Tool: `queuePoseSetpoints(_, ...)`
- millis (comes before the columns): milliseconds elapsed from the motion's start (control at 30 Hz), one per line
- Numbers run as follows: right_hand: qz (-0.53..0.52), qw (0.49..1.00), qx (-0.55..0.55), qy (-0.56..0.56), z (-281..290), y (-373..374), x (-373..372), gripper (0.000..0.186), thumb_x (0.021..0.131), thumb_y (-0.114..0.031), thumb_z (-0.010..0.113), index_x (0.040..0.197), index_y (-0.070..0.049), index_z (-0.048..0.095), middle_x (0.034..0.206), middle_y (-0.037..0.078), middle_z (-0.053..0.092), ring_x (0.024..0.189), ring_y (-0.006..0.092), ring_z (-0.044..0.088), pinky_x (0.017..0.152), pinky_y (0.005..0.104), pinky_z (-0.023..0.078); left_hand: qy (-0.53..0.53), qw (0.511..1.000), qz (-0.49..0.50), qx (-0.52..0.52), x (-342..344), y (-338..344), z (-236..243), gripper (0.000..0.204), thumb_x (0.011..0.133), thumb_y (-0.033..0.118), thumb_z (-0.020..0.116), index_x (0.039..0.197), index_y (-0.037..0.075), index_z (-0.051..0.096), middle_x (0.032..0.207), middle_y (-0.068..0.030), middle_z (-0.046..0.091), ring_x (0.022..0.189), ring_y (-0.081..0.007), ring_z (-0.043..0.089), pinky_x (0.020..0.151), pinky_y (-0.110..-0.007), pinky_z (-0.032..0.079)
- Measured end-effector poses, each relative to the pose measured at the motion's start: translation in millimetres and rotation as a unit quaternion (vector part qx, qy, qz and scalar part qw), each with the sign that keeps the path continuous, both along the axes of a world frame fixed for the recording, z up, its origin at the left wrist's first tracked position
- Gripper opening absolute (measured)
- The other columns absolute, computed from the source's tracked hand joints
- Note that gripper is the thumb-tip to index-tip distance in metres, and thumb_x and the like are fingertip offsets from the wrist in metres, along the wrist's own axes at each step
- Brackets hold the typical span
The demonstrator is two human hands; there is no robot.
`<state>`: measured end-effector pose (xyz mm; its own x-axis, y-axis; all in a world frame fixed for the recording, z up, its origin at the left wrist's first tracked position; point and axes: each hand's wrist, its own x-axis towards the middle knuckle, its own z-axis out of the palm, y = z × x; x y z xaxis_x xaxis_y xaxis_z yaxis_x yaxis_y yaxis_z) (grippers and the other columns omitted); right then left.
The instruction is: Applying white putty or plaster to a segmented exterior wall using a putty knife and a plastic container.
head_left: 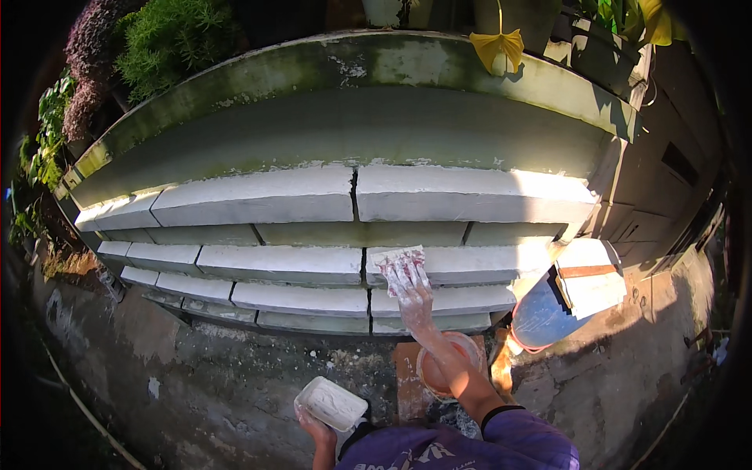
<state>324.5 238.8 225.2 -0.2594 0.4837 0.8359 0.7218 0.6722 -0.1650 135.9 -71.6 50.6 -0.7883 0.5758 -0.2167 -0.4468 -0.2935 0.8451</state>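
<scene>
My right hand [410, 291], coated in white paste, reaches forward to the stepped wall. Its fingers lie along a flat spreader [406, 255], smeared white with reddish patches, pressed on a white-coated block [478, 265] just right of a dark vertical joint. The fingers hide much of the spreader. Low and near my body, my left hand [316, 429] grips a white rectangular tub [335, 403] by its left side. White paste lies inside the tub. Left of the joint runs another white block [282, 261] in the same course.
Under my right forearm stands an orange bucket [427, 368] on a brown board [407, 384]. A blue container [540, 315] with a whitish panel [591, 278] over it stands at right. Potted plants [176, 47] and a yellow leaf [498, 48] overhang the mossy top ledge [305, 66].
</scene>
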Motion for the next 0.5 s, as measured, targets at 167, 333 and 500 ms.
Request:
queuePoseSetpoints(167, 0.024, 0.991, 0.126, 0.028, 73.7, 0.2, -21.2, 0.039, 0.078, 0.001, 0.056, 0.113, -0.008, 0.070, 0.126, 0.010, 0.062, 0.123, 0.0322, 0.054, 0.105, 0.0494, 0.041, -0.012, 1.000, 0.004, 0.002, -13.2, -4.6, -10.1, 0.044, 0.101, 0.034, 0.039, 0.136, 0.007, 0.038, 0.131, -0.0115, 0.049, 0.119, -0.0272, 0.052, 0.098, -0.042, 0.045)
queuePoseSetpoints(333, -0.054, 0.993, 0.102, -0.017, 57.2, 36.1, -32.1, 0.040, 0.077, 0.000, 0.057, 0.115, -0.006, 0.069, 0.124, 0.014, 0.062, 0.124, 0.0337, 0.053, 0.105, 0.0500, 0.041, -0.019, 1.000, -0.011, 0.020, -21.7, -2.9, -5.4, 0.041, 0.101, 0.036, 0.040, 0.132, 0.009, 0.042, 0.126, -0.0093, 0.052, 0.114, -0.0254, 0.055, 0.095, -0.042, 0.048)
queuePoseSetpoints(500, -0.041, 0.998, 0.043, -0.031, 3.6, 18.5, -45.2, 0.039, 0.077, -0.002, 0.060, 0.114, -0.007, 0.069, 0.121, 0.009, 0.064, 0.120, 0.0305, 0.056, 0.101, 0.0451, 0.046, -0.025, 1.000, 0.020, 0.002, -30.1, -6.9, 8.3, 0.040, 0.102, 0.034, 0.039, 0.132, 0.008, 0.042, 0.128, -0.0102, 0.051, 0.115, -0.0260, 0.055, 0.097, -0.042, 0.047)
